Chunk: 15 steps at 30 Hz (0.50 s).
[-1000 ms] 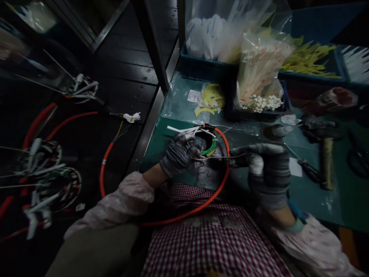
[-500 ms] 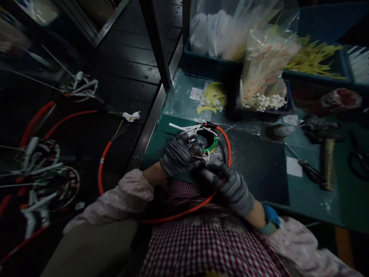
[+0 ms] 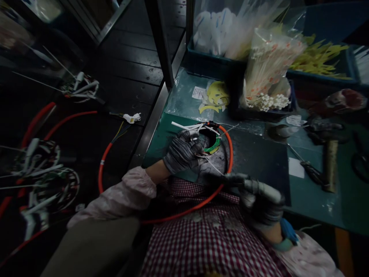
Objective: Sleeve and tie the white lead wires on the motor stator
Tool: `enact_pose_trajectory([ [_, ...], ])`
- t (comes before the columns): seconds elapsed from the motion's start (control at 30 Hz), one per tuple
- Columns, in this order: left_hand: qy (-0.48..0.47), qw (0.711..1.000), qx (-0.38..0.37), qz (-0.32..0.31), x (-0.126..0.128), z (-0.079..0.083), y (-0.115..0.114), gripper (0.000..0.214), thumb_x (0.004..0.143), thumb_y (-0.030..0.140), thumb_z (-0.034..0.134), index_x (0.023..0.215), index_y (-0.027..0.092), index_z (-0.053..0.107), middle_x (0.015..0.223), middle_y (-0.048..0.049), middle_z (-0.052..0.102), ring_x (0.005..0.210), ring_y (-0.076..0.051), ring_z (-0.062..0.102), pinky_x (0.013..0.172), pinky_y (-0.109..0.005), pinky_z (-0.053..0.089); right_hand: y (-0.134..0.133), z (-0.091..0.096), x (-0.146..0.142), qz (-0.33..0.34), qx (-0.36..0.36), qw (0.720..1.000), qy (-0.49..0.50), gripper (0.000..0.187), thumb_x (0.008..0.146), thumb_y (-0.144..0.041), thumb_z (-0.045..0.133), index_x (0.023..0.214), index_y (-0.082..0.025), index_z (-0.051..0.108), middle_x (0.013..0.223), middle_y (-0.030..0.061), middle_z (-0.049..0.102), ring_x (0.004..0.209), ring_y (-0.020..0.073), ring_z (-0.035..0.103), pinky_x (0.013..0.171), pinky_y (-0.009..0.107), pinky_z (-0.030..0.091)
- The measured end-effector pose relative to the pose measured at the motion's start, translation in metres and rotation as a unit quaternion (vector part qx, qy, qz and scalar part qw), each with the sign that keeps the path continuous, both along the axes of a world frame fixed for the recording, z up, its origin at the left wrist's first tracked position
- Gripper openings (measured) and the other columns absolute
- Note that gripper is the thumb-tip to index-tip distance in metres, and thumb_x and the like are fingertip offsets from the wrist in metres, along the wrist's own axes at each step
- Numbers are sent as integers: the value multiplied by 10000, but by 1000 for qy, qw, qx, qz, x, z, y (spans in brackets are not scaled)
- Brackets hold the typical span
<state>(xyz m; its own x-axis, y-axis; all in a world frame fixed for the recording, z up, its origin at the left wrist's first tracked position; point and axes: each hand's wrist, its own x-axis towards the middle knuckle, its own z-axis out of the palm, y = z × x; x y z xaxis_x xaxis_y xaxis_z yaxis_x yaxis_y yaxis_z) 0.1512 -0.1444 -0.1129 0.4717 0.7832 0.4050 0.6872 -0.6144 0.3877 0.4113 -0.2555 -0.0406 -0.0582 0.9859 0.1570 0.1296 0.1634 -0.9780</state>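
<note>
The view is dim and underexposed. What light there is falls from above on the far side of my bench (image 3: 259, 154), catching the plastic bags (image 3: 265, 73) with pale glare and washing out their detail. The floor (image 3: 123, 77) to the left sinks into near black, and so does my lap. My right hand (image 3: 261, 202) is soft with motion blur; my left hand (image 3: 184, 152) is sharper. Toward the edges the lens bends straight lines, and the coils (image 3: 43, 173) at far left smear out of focus.
</note>
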Motion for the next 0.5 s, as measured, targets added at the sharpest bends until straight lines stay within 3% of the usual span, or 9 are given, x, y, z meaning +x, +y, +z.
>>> enact_pose_trajectory([
  [0.1,20,1000,11,-4,2,6,-1,390,894,596,773,985,216,771,1248,-129,764,1260,-349,686,1090,-571,601,0,0,-3,-26,59,998,17,360,964,-118,729,1136,-400,872,1029,-15,888,722,239,835,598,355,692],
  [0.2,41,998,46,-9,5,15,-2,343,894,536,790,1020,217,783,1271,-128,770,1252,-353,704,1075,-549,614,-4,-1,-2,2,58,998,17,447,967,-88,711,1218,-431,848,1050,-26,883,740,214,828,692,368,705],
  [0.33,37,993,111,-12,8,21,-2,310,936,498,755,1034,205,778,1188,-138,795,1200,-339,730,1029,-510,634,-14,-9,9,23,8,1000,12,264,969,-192,767,1155,-347,874,1013,36,880,847,271,843,845,487,734],
  [0.5,34,988,147,-22,7,18,-3,321,972,512,696,1002,202,772,1125,-120,805,1123,-313,751,975,-483,657,-19,-12,19,29,-54,998,1,179,998,-289,750,1122,-280,880,948,68,875,838,276,840,745,435,736],
])
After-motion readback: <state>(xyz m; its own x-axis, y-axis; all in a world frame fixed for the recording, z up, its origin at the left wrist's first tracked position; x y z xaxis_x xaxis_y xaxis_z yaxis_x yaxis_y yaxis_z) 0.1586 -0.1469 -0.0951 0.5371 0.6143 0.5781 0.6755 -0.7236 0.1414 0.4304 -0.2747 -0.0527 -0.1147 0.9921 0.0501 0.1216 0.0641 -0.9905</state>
